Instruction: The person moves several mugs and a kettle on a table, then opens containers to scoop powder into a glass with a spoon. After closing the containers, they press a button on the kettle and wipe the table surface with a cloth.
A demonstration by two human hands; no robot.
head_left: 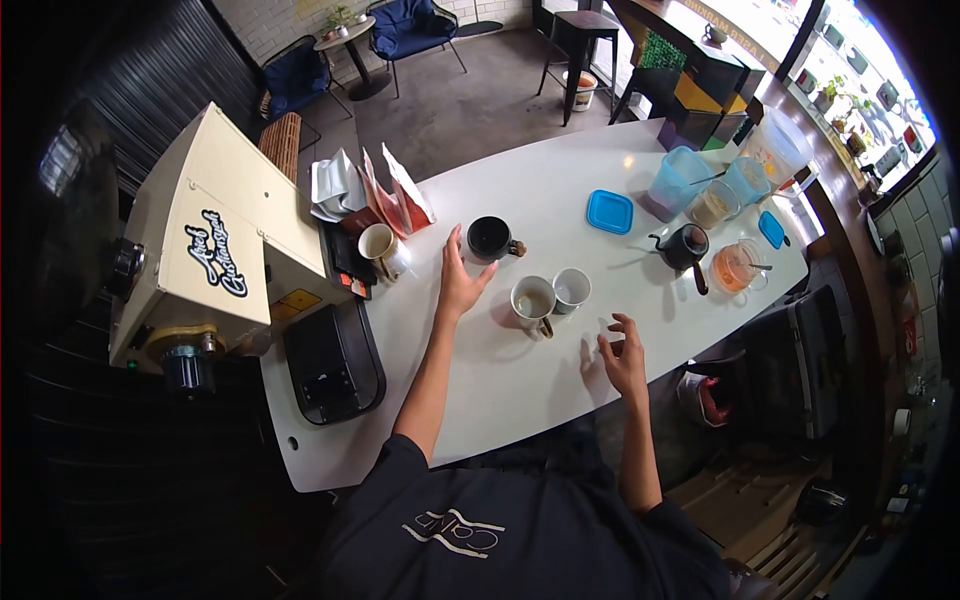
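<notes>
My left hand (464,280) reaches over the white counter (480,400), thumb and fingers apart, right beside a black mug (489,238) whose handle points right. Nothing is in its grasp. To the right, my right hand (624,357) hovers over the counter with loosely curled, parted fingers and holds nothing. Between the hands stand a pale mug (532,301) with some liquid at its bottom and a small white cup (572,289), close side by side. Another cream mug (380,249) stands left of my left hand, near the coffee bags.
A cream espresso machine (200,230) and a black drip tray (335,365) occupy the left end. Foil coffee bags (395,200) stand behind. On the right are a blue lid (610,212), a dark gooseneck kettle (686,246), a glass bowl of orange contents (735,268) and a blue pitcher (683,180).
</notes>
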